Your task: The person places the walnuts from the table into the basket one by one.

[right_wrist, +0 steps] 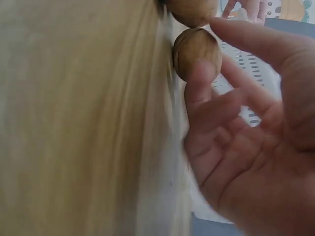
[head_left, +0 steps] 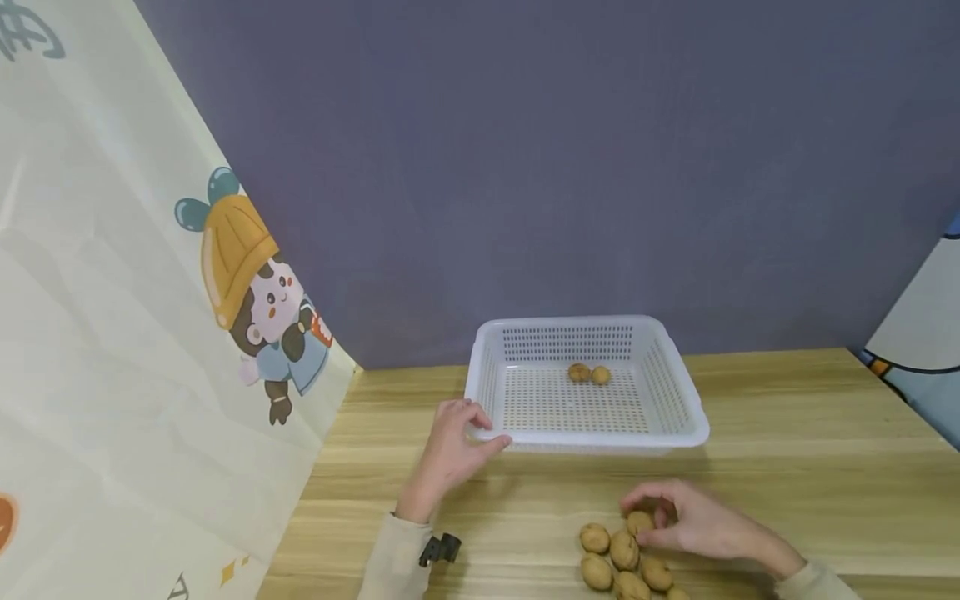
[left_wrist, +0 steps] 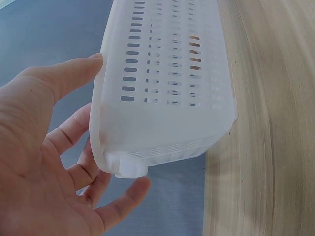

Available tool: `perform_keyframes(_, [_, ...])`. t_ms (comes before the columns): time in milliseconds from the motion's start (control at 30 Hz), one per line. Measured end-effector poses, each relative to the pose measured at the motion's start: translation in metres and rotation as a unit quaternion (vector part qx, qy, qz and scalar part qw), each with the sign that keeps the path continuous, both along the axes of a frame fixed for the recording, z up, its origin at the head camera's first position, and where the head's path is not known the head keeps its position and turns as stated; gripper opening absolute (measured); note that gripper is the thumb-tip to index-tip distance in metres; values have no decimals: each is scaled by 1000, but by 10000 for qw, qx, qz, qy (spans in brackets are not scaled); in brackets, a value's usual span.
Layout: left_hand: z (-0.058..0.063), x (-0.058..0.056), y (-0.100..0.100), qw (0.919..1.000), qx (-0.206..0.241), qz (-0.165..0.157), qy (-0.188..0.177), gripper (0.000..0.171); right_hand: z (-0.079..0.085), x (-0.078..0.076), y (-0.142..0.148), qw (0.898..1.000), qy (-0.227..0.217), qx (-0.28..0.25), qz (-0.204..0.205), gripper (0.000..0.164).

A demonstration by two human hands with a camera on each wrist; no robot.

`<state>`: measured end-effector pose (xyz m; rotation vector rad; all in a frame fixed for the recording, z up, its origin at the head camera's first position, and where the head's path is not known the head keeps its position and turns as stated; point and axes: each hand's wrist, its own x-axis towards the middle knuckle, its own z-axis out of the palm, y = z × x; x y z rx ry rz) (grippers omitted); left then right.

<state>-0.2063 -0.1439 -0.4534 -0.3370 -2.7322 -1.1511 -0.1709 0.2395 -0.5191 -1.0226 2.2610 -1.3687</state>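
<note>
A pale yellow-brown wood-grain tabletop (head_left: 780, 417) meets a flat, dark blue-grey upright panel (head_left: 570, 167) along its far edge. On the left stands a creased off-white printed sheet (head_left: 90, 292), bearing a cartoon figure in a ribbed orange-yellow hat and blue clothing (head_left: 288, 358), grey-blue lettering (head_left: 30, 33) in the upper corner, a small yellow four-pointed star (head_left: 227, 572) low down, and an orange round shape (head_left: 6, 521) cut by the picture's edge. At right, a white and light-blue printed surface with black curved outlines (head_left: 918, 308) is partly in view.
</note>
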Motion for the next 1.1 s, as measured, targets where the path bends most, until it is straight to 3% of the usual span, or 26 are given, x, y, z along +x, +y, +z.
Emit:
perform_keyframes(367, [-1, 2, 0, 9998, 79, -91, 142, 31, -2, 3, 3, 9983, -541, -124, 176, 42])
perform_keyframes(800, [-2, 1, -1, 9999, 55, -65, 117, 31, -1, 3, 3, 9983, -567, -98, 108, 39])
perform_keyframes(967, [-1, 1, -1, 9999, 5, -62, 129, 30, 9, 4, 5, 9977, -654, -176, 44, 37])
perform_keyframes(1100, [-2, 0, -1, 9998, -66, -38, 164, 31, 24, 3, 6, 9989, -409, -209, 126, 35])
